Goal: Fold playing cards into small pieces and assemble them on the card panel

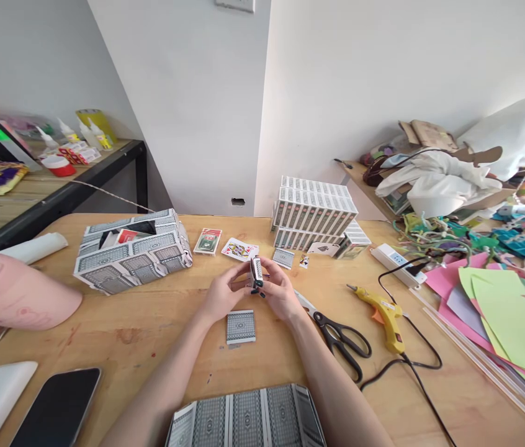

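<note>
Grip pinched closed on a card piece (256,272), left hand (223,290) and right hand (282,293) hold it above the surface (136,323), beyond the flat card (241,327), where light, even pressure should keep edges square.

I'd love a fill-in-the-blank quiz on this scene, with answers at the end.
1. The left hand and right hand hold the ____ small patterned piece, not separate ones.
2. The glue gun is mostly ____ in colour.
3. The scissors have ____ handles.
4. The phone lies on the person's ____ side.

Missing words: same; yellow; black; left.
</note>
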Tool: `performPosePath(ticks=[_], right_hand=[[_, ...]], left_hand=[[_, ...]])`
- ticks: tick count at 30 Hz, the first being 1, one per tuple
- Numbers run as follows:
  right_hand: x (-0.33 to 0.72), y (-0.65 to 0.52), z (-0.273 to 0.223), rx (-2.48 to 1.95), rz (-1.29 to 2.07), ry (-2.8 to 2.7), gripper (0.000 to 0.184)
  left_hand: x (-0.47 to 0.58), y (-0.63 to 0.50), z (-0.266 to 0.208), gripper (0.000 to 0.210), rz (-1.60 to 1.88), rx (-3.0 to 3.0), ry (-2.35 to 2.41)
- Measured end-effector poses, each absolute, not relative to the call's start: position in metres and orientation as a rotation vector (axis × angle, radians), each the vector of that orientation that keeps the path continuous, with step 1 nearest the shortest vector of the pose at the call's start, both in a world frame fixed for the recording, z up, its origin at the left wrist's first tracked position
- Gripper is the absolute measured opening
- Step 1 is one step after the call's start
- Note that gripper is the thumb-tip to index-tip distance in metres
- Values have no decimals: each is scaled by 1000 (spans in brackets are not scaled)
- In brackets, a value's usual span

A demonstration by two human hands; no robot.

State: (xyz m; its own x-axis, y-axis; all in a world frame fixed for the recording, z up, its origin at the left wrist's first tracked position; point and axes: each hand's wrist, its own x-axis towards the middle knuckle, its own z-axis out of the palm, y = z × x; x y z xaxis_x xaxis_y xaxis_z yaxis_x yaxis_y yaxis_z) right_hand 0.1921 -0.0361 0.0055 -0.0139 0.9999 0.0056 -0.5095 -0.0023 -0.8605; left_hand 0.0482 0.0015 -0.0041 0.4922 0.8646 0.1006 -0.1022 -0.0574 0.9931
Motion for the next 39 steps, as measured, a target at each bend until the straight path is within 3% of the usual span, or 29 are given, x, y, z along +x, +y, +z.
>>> performPosePath(ticks=[24,31,39], right_hand=[[195,-36,1,-781,1447,-919,64],[188,-37,1,-999,1267,-944,37],[187,-35,-2,-1021,1309,-883,35]], left_hand=[[42,2,-3,48,947,2013,962],[44,0,-3,49,1016,2063,1008],[46,-1,-4,49,1105,2063,1032]])
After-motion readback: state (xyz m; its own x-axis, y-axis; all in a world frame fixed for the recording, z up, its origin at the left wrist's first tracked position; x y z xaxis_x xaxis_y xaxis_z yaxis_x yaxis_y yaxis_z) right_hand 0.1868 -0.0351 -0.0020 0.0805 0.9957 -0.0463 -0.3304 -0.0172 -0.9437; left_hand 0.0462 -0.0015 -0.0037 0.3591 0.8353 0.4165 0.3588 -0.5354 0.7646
